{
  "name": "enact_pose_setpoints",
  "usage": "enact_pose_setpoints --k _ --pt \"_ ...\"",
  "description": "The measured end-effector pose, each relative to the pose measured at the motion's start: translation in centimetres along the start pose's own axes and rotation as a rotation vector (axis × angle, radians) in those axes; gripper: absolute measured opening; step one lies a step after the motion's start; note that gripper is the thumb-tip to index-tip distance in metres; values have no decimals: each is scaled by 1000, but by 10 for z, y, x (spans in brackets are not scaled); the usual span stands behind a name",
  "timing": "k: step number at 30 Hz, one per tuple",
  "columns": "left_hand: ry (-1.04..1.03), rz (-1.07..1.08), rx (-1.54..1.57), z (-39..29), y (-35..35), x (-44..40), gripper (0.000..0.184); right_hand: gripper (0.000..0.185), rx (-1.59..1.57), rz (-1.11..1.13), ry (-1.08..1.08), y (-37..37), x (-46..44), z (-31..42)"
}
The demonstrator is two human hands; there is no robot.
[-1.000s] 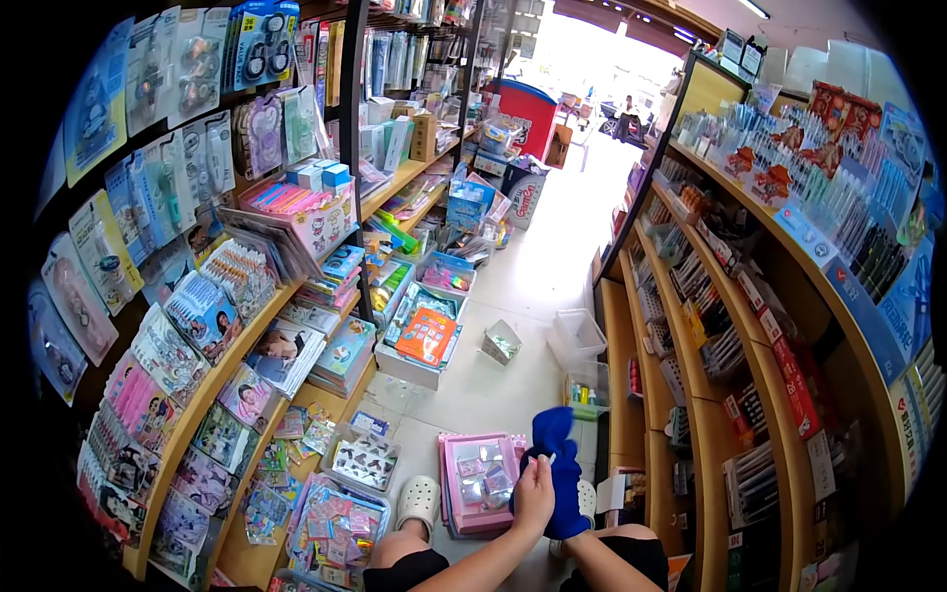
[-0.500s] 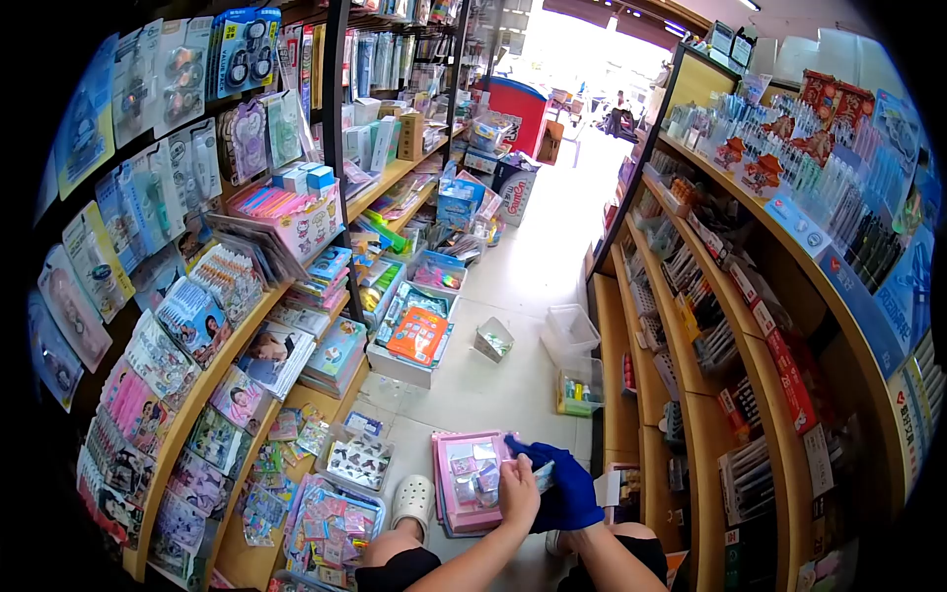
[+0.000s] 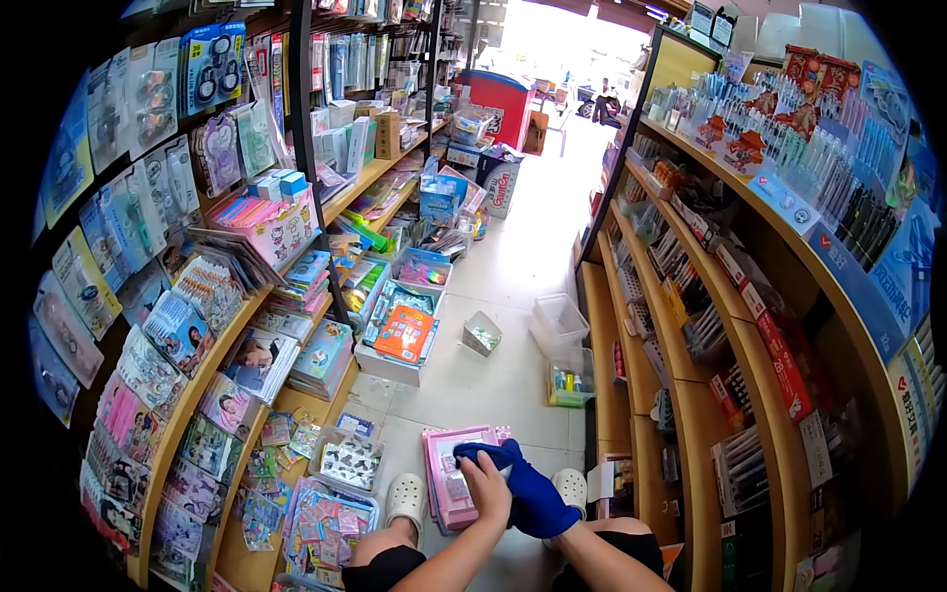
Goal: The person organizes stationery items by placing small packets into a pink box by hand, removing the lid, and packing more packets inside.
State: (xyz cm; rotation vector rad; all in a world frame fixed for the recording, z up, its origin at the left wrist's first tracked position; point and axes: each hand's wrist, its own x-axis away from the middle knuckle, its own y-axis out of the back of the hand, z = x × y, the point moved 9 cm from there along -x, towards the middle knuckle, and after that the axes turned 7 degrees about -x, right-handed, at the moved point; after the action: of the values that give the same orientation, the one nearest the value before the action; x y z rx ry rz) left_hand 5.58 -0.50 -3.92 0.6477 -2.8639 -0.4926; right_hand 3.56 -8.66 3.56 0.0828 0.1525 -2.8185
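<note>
Shelving units stand on both sides, left (image 3: 336,395) and right (image 3: 614,395), with the tiled floor (image 3: 473,385) between them. On the floor, a pink tray (image 3: 437,483) holding small clear packets lies between two white clogs (image 3: 406,498). The hands are above the tray's right part.

Right hand (image 3: 538,493): covered by the blue glove (image 3: 531,505), with the forearm bare below the cuff. Finger spread under the fabric cannot be determined.

Left hand (image 3: 486,488): bare, fingers together over the finger end of the glove; grip firmness cannot be determined. Blue fabric protrudes beyond the fingertips (image 3: 473,460). A pale patch between the hands is too small to identify.

Handling: keep the gloved wrist straight. Apply light, even tension to one fabric finger at a time. Avoid twisting the cuff. Keep both hands clear of the packets.
</note>
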Motion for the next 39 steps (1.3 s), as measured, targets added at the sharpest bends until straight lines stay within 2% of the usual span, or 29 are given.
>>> enact_pose_setpoints --k 1,4,6,8,9,11,12,13,16,18,20,21,24,27,30,32,33,36,38,39 --pt "-12 -19 -2 2 0 -2 50 48 -439 -44 -163 -1 3 -19" --pt "-68 -122 -8 -16 13 -6 48 41 -789 -217 -277 10 17 -52" --pt "-69 -14 55 -28 14 -7 46 35 -868 -198 -321 12 19 -62" --pt "-107 12 40 -44 20 -2 47 28 -450 -191 -197 27 14 -55" --pt "-108 94 42 -49 17 0 48 24 6 -187 -51 32 9 -36" --pt "-250 76 13 -66 19 5 48 16 894 -201 312 14 18 35" --pt "-319 81 12 -78 23 7 49 16 605 -333 199 44 17 -4" --pt "-377 16 17 -83 27 7 51 17 314 -455 84 81 17 -75" --pt "-439 122 -36 -90 22 11 41 34 -58 -732 -206 111 33 -85" --pt "-521 224 -12 -94 12 22 23 29 27 -826 -182 117 37 -69" --pt "-454 408 -59 -87 -1 30 20 25 646 -668 -213 100 29 -23" --pt "-450 370 25 -84 -3 32 25 23 950 -568 -223 88 24 -8" --pt "-426 361 3 -84 3 31 27 20 777 -612 -111 83 29 -9" --pt "-321 403 -23 -75 1 24 30 24 762 -570 57 75 24 -1" --pt "-354 345 -22 -78 9 20 34 33 1018 -530 303 45 18 23" --pt "-349 349 16 -77 9 22 34 43 1121 -373 187 46 3 -18" --pt "-347 352 34 -76 9 24 34 45 1030 -389 245 44 4 -16" --pt "-399 420 6 -79 6 34 34 31 969 -423 328 32 12 19" --pt "-471 391 -57 -78 6 37 30 16 719 -471 126 50 18 7" --pt "-487 382 -47 -79 7 39 29 21 932 -495 134 56 22 1"
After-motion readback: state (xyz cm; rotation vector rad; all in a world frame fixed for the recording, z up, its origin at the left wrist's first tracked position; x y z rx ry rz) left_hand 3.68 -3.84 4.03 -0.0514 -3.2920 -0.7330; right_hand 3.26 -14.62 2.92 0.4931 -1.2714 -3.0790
